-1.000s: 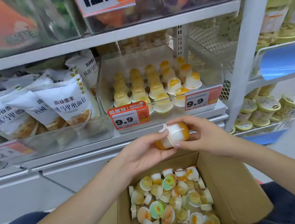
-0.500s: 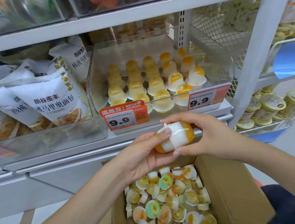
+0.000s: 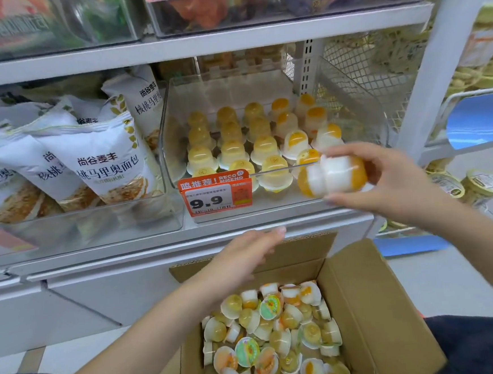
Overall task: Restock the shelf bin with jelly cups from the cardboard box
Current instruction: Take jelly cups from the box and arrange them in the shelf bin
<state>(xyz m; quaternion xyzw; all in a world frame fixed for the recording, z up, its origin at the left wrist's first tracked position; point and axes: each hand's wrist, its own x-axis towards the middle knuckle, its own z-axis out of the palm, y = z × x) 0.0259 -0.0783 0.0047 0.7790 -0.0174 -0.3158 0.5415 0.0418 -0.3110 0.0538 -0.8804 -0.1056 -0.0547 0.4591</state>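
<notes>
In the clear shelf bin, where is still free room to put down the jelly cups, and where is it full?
The clear plastic shelf bin has bare floor behind the last row of yellow and orange jelly cups, up to the back wall, and a strip along its left wall. The front and middle are crowded. The right hand holds two orange-and-white cups at the front right corner.

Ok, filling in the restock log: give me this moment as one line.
right hand grips jelly cups at shelf bin front | left hand open, holds nothing, above cardboard box | box holds loose cups
</notes>
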